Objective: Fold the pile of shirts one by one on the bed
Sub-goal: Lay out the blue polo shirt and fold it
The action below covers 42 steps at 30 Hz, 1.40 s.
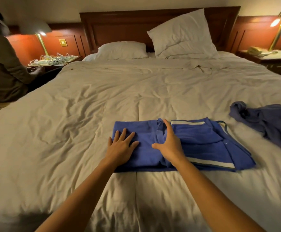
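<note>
A blue shirt [201, 144] with white and dark trim lies partly folded on the white bedcover [86, 114], near the bed's front middle. My left hand [121, 146] rests flat on the shirt's left end, fingers spread and straight. My right hand [169, 143] hovers or presses at the shirt's middle fold, fingers straight and thumb out to the left. A crumpled darker blue-purple shirt [266, 121] lies apart at the right edge of the bed.
Two white pillows [183, 34] lean by the wooden headboard [119, 25]. A seated person [4, 69] is at the far left beside a nightstand [52, 60] with cables and a lamp. Another nightstand [270, 56] stands at the right.
</note>
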Each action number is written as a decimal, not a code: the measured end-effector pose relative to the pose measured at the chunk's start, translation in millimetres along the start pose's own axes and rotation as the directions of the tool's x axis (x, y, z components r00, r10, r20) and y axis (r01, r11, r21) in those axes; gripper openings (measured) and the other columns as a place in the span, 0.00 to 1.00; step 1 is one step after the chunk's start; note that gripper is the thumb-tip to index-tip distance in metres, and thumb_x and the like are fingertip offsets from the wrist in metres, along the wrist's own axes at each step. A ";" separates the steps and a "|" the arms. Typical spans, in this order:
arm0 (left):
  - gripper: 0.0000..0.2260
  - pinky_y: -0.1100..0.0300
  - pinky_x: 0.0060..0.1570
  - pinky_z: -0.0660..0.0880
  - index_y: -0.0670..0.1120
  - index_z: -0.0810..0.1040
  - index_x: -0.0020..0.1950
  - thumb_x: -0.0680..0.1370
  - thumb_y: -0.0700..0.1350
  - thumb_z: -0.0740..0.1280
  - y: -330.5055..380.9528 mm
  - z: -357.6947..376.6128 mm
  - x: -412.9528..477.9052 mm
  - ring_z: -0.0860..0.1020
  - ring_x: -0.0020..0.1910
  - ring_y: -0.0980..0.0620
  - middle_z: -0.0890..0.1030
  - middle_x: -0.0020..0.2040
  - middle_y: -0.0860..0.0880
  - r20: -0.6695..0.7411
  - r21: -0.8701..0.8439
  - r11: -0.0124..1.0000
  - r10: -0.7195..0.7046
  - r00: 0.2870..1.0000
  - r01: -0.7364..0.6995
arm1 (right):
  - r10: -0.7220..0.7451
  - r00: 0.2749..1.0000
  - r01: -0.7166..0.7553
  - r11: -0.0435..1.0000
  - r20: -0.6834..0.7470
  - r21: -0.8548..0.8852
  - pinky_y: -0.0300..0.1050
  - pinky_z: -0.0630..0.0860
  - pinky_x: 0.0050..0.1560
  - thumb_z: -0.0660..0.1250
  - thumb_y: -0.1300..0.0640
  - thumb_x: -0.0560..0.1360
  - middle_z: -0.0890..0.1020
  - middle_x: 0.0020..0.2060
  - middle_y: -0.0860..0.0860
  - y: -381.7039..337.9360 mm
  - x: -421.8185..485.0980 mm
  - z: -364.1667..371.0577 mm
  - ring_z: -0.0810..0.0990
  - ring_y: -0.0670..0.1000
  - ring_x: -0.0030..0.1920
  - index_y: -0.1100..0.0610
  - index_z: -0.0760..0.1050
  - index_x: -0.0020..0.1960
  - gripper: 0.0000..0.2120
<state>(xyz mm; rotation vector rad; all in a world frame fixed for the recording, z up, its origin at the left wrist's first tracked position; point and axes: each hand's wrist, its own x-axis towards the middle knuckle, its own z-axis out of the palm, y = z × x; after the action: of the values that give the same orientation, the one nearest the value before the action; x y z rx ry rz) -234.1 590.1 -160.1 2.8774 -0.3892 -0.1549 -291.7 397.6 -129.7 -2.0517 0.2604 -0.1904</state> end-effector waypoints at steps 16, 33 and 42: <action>0.23 0.42 0.76 0.47 0.58 0.56 0.81 0.85 0.59 0.47 -22.4 6.1 37.3 0.49 0.81 0.47 0.51 0.82 0.52 -0.053 -0.065 0.996 -0.062 0.997 0.059 | -0.063 0.924 0.328 0.633 0.376 -0.701 0.61 0.47 0.78 0.46 0.43 0.85 0.54 0.80 0.51 1.3 63.1 40.8 0.47 0.58 0.80 0.50 0.56 0.80 0.26; 0.25 0.43 0.78 0.41 0.60 0.46 0.81 0.84 0.61 0.44 -36.1 17.6 55.7 0.44 0.81 0.45 0.44 0.82 0.53 0.001 -0.030 0.998 -0.054 0.999 0.054 | -0.036 0.916 0.300 0.723 0.400 -0.623 0.60 0.48 0.76 0.55 0.39 0.82 0.76 0.67 0.53 11.8 48.8 -16.6 0.68 0.56 0.72 0.51 0.74 0.70 0.24; 0.25 0.47 0.78 0.41 0.60 0.49 0.81 0.84 0.61 0.46 -36.9 18.1 53.1 0.43 0.81 0.44 0.45 0.82 0.52 -0.021 -0.124 0.991 -0.048 0.999 0.045 | 0.286 0.912 -0.397 0.797 -0.295 -0.455 0.65 0.63 0.68 0.57 0.24 0.71 0.64 0.72 0.66 102.6 51.5 -161.9 0.64 0.69 0.70 0.45 0.55 0.78 0.42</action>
<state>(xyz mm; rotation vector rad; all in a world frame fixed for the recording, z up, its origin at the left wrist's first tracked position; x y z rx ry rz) -176.4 606.3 -190.5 2.7646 -0.2973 -0.1467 -292.2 199.6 -142.3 -2.4581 0.8962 -0.1202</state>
